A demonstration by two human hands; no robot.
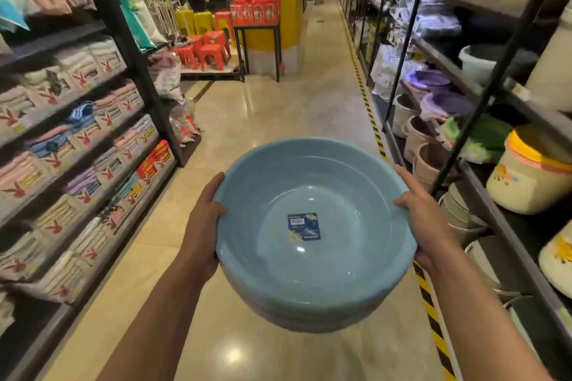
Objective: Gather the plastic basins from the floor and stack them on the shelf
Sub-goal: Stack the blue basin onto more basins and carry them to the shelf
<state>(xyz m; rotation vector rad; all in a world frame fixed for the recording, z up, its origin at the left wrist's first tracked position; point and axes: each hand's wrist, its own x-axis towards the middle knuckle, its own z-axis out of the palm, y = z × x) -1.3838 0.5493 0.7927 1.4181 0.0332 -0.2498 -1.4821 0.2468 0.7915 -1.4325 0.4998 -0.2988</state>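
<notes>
I hold a nested stack of light blue plastic basins [312, 182] in front of me, above the shop aisle floor. The top basin has a blue label stuck on its inner bottom. My left hand [204, 219] grips the stack's left rim, thumb over the edge. On the opposite rim sits my right hand [424, 219], gripping the same way. The shelf [501, 213] with other basins and buckets runs along my right side.
Dark metal shelving on the right holds purple basins [445, 102], white buckets and lidded bins [532, 170]. A towel rack [80, 145] lines the left. Yellow-black tape [430, 303] marks the floor by the right shelf. Red stools [210, 49] and people stand far ahead.
</notes>
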